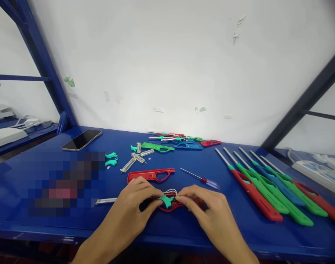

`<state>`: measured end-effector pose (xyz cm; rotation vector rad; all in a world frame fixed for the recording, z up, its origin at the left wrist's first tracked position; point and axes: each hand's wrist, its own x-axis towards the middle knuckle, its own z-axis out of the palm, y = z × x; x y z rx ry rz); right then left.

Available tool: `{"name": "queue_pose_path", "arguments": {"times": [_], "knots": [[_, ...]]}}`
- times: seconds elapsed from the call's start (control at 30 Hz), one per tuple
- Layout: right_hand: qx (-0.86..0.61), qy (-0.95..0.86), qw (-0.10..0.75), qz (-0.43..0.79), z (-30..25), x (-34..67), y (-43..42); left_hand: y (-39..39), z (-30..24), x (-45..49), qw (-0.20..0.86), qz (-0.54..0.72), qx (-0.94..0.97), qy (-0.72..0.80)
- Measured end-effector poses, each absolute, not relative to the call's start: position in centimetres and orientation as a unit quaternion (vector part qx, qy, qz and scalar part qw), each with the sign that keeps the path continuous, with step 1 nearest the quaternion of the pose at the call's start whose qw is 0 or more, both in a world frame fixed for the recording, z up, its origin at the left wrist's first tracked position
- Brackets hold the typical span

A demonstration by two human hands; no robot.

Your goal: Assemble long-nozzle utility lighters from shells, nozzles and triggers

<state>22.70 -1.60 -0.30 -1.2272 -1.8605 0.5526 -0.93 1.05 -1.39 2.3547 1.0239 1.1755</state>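
Note:
An opened red utility lighter (170, 209) lies near the table's front edge, its metal tube (106, 200) pointing left from under my left hand. My left hand (138, 201) is closed, with thumb and fingers on the teal trigger (167, 201) at the lighter's finger loop. My right hand (208, 205) pinches at the lighter's inner parts beside the looped white wire (171, 191); its fingertips hide exactly what they hold. Just behind lies a loose red handle shell (152, 175). A screwdriver (201, 179) with a clear purple handle lies behind my right hand.
Several assembled lighters (262, 196) lie in a row at the right. Clear fuel tanks (128, 164) and teal triggers (111, 161) are scattered left of centre. Loose shells and tubes (181, 139) lie by the wall. A phone (82, 140) rests at back left, behind a blurred patch.

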Motion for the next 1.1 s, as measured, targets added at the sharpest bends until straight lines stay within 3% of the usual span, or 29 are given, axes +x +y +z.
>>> {"name": "queue_pose_path", "arguments": {"times": [0.67,1.1], "knots": [[-0.488,-0.709,0.414,0.296,0.05,22.46,-1.91,0.9,-1.08,-0.75,0.185,0.353,0.836,0.377],[-0.494,-0.686,0.442,0.299,-0.07,22.51,-1.86,1.0,-1.11,-0.77,0.111,0.37,0.865,0.319]]}}
